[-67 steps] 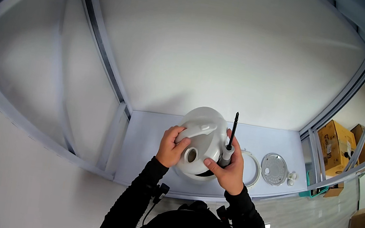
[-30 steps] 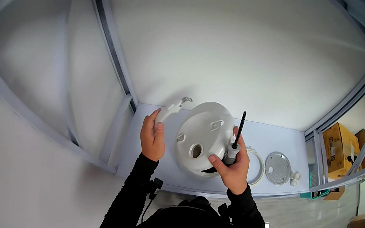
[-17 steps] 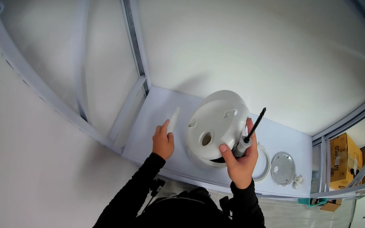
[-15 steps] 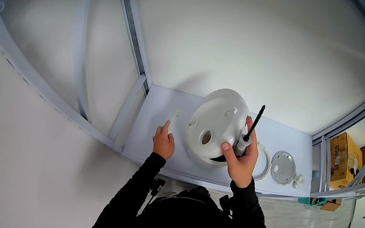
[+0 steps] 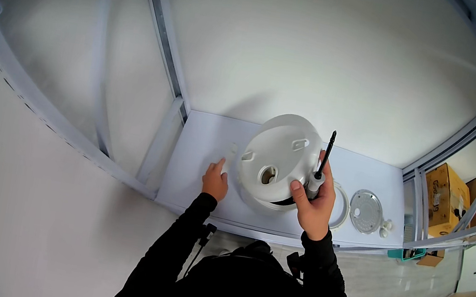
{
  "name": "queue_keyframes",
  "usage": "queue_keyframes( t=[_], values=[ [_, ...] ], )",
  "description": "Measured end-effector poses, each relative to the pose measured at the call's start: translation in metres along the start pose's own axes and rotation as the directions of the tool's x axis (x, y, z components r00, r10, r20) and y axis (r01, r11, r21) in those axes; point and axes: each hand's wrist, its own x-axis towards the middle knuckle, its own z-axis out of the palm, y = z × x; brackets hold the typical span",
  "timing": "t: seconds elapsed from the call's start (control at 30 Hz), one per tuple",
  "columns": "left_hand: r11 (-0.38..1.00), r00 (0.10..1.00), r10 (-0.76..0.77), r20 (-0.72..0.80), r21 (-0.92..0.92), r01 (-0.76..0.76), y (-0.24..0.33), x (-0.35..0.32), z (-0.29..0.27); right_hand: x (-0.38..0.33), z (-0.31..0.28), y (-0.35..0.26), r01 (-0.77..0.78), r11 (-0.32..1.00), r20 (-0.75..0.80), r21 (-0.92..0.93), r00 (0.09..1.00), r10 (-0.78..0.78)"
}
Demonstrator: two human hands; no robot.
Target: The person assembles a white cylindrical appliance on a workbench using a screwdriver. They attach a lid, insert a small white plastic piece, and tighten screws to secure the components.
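Cover (image 5: 282, 156) over the worktop (image 5: 191, 166), tilted, round hole near-left; looks near round, no clear long axis. Screwdriver (image 5: 316, 182) shaft points away, slightly right. Right hand (image 5: 318, 205) closed round cover's right side plus screwdriver. Left hand (image 5: 216, 181) half open, finger and thumb apart, just short of white part (image 5: 233, 148); contact unclear. Ring (image 5: 342, 207) just right of right hand. Worktop runs left to post (image 5: 162, 147), back to wall (image 5: 304, 52).
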Motion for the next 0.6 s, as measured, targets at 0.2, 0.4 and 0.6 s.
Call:
queue_keyframes(
  t=[0.2,0.4,0.6],
  values=[
    [0.997,0.997,0.077,-0.010,0.015,-0.077,0.008,0.002,0.009,-0.003,-0.002,-0.001,-0.009,1.000,0.000,0.009,1.000,0.009],
    [0.996,0.996,0.060,-0.066,0.076,-0.055,0.007,0.002,0.008,-0.002,-0.007,0.002,0.005,0.998,0.013,-0.059,1.000,-0.005],
    [0.999,0.995,0.045,-0.087,0.001,-0.045,0.002,0.001,0.009,-0.002,-0.009,0.003,-0.037,0.999,0.002,-0.028,0.999,0.037]
  ],
)
